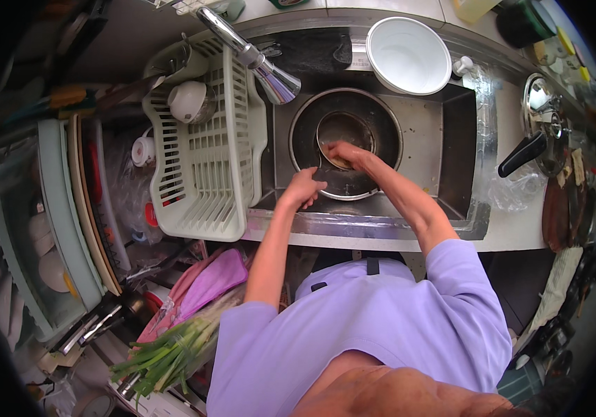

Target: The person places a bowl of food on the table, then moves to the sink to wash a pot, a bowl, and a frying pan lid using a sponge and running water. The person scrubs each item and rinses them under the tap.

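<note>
In the sink point(425, 151) sits a wide dark metal basin point(306, 122) with a smaller round metal pot point(347, 125) inside it. My right hand point(347, 152) reaches into the small pot, fingers down on something pale and yellowish at its near side; whether it grips this is unclear. My left hand point(306, 187) is at the basin's near left rim, below the pot, and seems to hold a thin handle that runs to the pot. The chrome faucet head point(280, 83) hangs over the sink's back left.
A pale green dish rack point(240, 156) with white bowls point(187, 101) borders the sink on the left. A white tub point(407, 54) stands at the back edge. Right of the sink lie a lid with a black handle point(522, 154) and clear plastic point(517, 190). Green onions point(173, 349) lie lower left.
</note>
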